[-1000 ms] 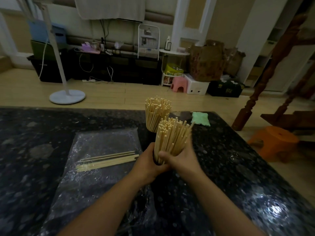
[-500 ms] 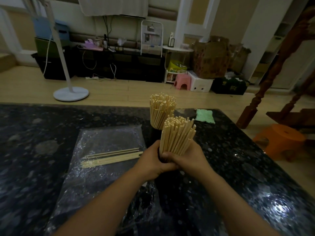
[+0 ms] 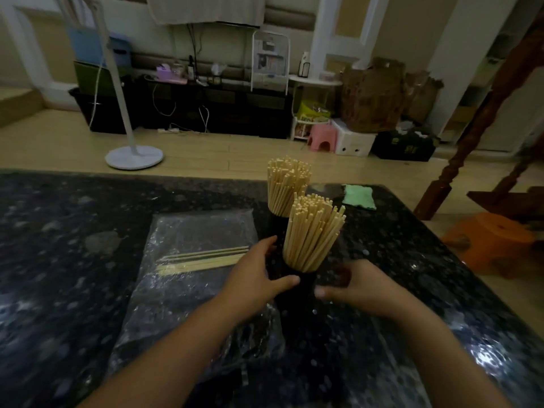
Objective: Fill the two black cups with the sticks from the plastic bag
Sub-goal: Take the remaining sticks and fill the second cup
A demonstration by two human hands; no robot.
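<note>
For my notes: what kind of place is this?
Probably a home living room: a standing fan, a pink stool and a low media cabinet stand beyond the dark stone table.

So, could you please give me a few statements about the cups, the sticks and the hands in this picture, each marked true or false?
1. Both black cups hold sticks standing upright. True: the near cup and the far cup are each packed with sticks.
2. The plastic bag is empty. False: the plastic bag has a few sticks lying on it.
3. The left hand touches the near cup. True: the left hand has its thumb on the cup's front.
4. The right hand grips a bundle of sticks. False: the right hand sits beside the near cup, fingers relaxed, holding nothing.
5. A green cloth lies left of the bag. False: the green cloth lies to the right, beyond the cups.
</note>
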